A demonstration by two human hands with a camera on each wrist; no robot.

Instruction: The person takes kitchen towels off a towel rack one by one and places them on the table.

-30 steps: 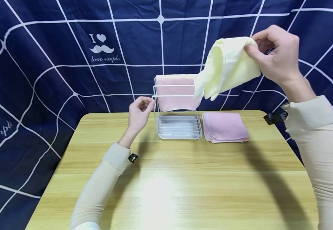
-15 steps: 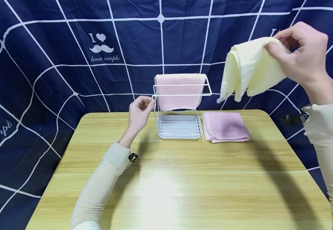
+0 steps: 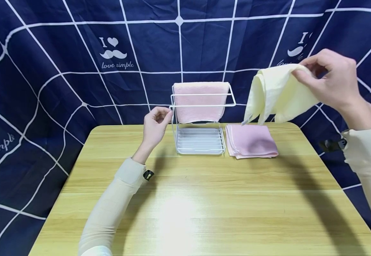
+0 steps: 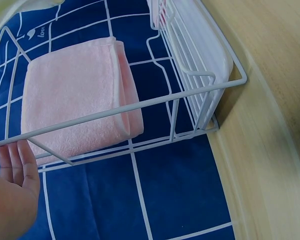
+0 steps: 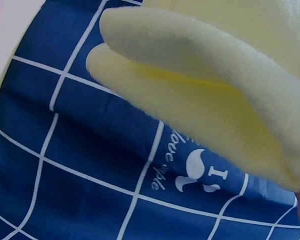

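Note:
My right hand (image 3: pixel 335 80) pinches the top of a folded yellow towel (image 3: pixel 278 94), which hangs above the back right of the table. In the right wrist view the yellow towel (image 5: pixel 205 95) fills the upper part with its folds parted. My left hand (image 3: pixel 154 126) grips the upper left corner of a white wire rack (image 3: pixel 201 105); the left wrist view has its fingers curled at the rack's rail (image 4: pixel 95 116). A pink towel (image 3: pixel 199 112) drapes over the rack's rear bar. On the table beside the rack lies a folded pinkish-purple cloth (image 3: pixel 252 140).
A white tray with wire bars (image 3: pixel 200 142) forms the rack's base. The wooden table (image 3: pixel 185 188) runs toward me, and a dark blue curtain with white lines (image 3: pixel 147 42) hangs behind and at both sides.
My right hand has carried the yellow towel rightward, away from the rack, then lowered it toward the purplish cloth. The rack's right end has come into sight. My left hand has stayed put.

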